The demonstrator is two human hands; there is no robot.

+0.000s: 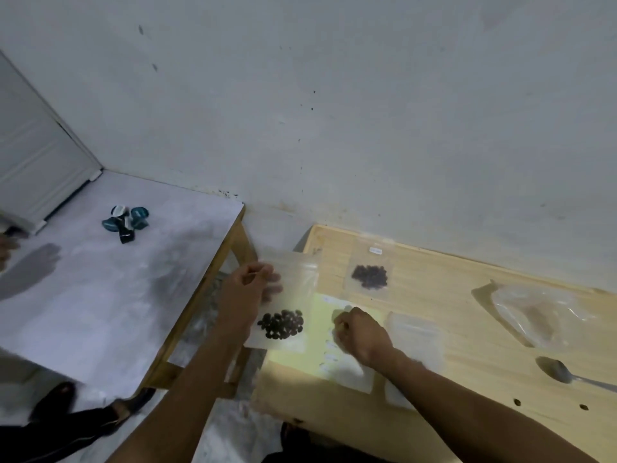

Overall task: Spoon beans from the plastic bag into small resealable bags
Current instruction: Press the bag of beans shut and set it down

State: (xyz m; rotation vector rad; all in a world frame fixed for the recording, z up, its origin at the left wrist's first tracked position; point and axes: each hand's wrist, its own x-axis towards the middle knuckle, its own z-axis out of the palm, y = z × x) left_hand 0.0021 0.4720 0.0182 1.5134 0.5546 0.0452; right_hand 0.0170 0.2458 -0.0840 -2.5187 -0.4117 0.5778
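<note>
Roughly midway, by the look of it. Big plastic bag (pixel 541 315) near-empty, far right of the label sheet (pixel 334 345). Filled small bag (pixel 283 302) pinched in left hand (pixel 247 292), just left of sheet. Second filled bag (pixel 370 272) beyond. Right hand (pixel 360 332) fisted on sheet, contents unclear. Spoon (pixel 557 370) idle.

Dim, flat indoor light, soft blur throughout, wide-angle bending at edges, spoon (pixel 564 374) shadow toward 10 o'clock

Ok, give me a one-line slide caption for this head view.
Left hand holds a small bag of dark beans; right hand rests on a label sheet, spoon idle.
</note>
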